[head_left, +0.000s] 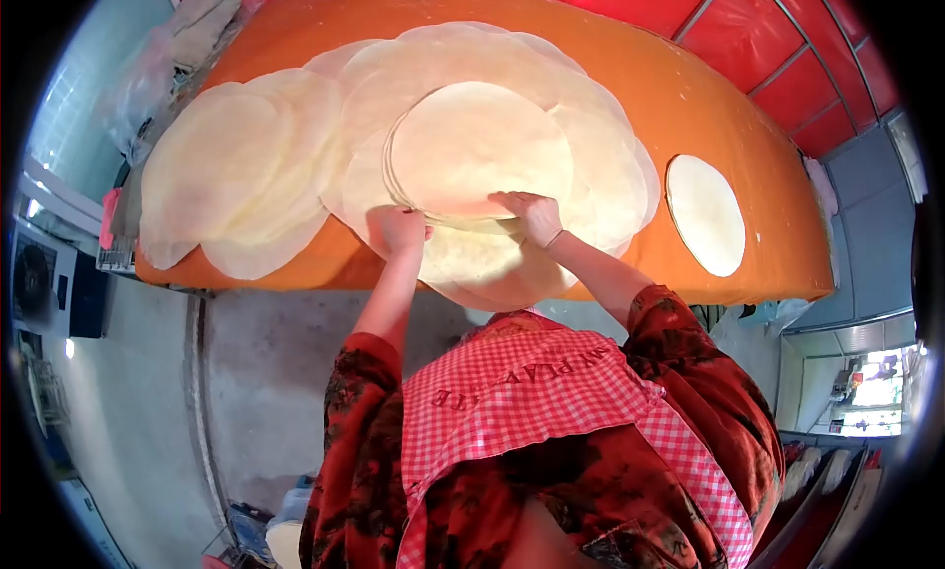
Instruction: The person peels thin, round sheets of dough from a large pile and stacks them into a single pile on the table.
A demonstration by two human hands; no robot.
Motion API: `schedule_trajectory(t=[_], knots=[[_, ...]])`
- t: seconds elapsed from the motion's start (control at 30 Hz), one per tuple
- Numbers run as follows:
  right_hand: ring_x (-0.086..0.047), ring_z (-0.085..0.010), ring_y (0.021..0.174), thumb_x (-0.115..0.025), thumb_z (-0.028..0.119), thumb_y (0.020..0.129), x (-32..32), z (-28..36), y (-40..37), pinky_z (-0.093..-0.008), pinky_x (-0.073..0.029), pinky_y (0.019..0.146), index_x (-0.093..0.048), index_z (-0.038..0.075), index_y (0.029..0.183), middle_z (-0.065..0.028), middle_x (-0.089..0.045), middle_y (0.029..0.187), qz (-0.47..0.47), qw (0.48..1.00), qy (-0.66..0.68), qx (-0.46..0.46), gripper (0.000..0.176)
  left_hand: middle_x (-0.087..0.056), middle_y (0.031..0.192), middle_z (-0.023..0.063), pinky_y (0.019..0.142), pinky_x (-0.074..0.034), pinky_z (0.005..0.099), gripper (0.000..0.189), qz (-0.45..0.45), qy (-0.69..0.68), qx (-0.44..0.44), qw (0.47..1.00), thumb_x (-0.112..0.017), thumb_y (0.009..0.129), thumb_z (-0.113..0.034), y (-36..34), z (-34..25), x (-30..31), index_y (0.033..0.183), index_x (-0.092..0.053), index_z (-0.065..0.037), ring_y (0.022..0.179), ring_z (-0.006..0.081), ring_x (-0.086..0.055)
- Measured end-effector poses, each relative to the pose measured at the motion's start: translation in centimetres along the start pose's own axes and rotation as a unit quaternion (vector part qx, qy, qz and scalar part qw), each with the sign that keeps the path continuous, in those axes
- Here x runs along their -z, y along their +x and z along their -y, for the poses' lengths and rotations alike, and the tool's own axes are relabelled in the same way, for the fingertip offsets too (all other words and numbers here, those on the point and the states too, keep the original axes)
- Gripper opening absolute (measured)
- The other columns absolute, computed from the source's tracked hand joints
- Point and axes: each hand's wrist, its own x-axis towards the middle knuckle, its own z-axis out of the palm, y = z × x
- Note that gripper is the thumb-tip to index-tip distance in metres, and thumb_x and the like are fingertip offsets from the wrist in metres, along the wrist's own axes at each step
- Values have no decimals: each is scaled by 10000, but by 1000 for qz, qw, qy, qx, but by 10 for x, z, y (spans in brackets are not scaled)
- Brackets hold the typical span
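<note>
A small stack of round, thin dough sheets [482,146] lies on top of a wide spread of overlapping sheets [600,126] on the orange table. At the stack's lower left edge, my left hand [402,230] is closed, its fingers pinching the edge of the sheets. My right hand [535,217] rests at the lower right edge of the same stack, fingers stretched flat over the top sheet. Below both hands, more sheets [482,269] hang toward the table's near edge.
More overlapping sheets [221,165] lie at the left of the orange table [709,106]. A single round sheet [706,215] lies apart on the right. Plastic bags [143,87] are beyond the left edge, and red tiled panels [738,37] stand behind.
</note>
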Motion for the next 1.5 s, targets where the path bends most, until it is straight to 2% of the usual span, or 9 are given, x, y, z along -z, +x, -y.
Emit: schedule_trajectory(t=[0.2,0.3,0.33,0.5,0.63,0.9,1.1,1.3,1.5], knots=[[-677,-194,756,-704,215,710,3,32,25,-324,-543,629,-686,232,1051,18,-706,919,18,999,-19,-34,342,-630,727,118,446,-515,276,96,37,-80,27,996,-565,825,-8,7,5,0,904,-587,42,543,204,-636],[-678,-190,750,-722,238,686,-40,13,13,-317,-545,640,-691,219,1035,19,-707,918,-12,999,-38,-13,351,-622,752,114,463,-522,278,109,33,-89,44,994,-561,834,-11,9,7,-1,929,-580,39,561,205,-634],[-671,-198,834,-737,263,682,-37,17,16,-308,-544,703,-683,191,1044,5,-691,1014,13,998,-58,-15,373,-621,756,113,478,-528,282,113,39,-100,45,993,-562,840,-19,7,6,0,936,-577,40,575,204,-636],[-565,-270,1066,-685,345,734,0,53,15,-438,-492,818,-577,124,1174,-88,-572,1193,42,999,-32,3,504,-620,791,94,529,-532,285,110,69,-155,68,983,-564,872,-68,-3,-5,6,955,-574,5,617,189,-631],[-484,-305,1188,-664,394,757,-7,64,12,-503,-426,901,-523,117,1267,-114,-521,1282,62,997,-43,-21,597,-613,753,75,446,-471,259,49,109,-174,53,977,-556,885,-81,-2,-1,11,911,-571,-41,538,172,-618],[-491,-315,1178,-645,329,780,-17,60,11,-486,-422,898,-502,91,1291,-116,-510,1302,42,998,-41,1,582,-573,743,38,465,-451,267,76,164,-300,114,933,-579,909,-139,4,18,12,947,-524,-102,556,167,-595],[-486,-283,1181,-619,320,831,-17,61,15,-472,-425,897,-531,94,1266,-87,-505,1319,74,995,-59,-13,498,-615,823,45,605,-480,292,92,211,-348,129,904,-580,919,-173,2,19,13,983,-543,-118,722,177,-633],[-463,-262,1202,-571,301,876,-25,64,13,-472,-403,908,-541,114,1246,-48,-498,1326,58,996,-61,-37,416,-605,1091,142,867,-519,390,249,183,-377,115,901,-551,936,-185,-6,15,1,1131,-513,-36,999,291,-606],[-444,-267,1223,-573,313,870,-28,71,16,-487,-379,925,-526,122,1267,-50,-481,1343,97,992,-60,-50,443,-587,1152,190,943,-494,472,249,240,-407,110,874,-494,959,-163,-12,14,3,1145,-493,3,1101,352,-575]])
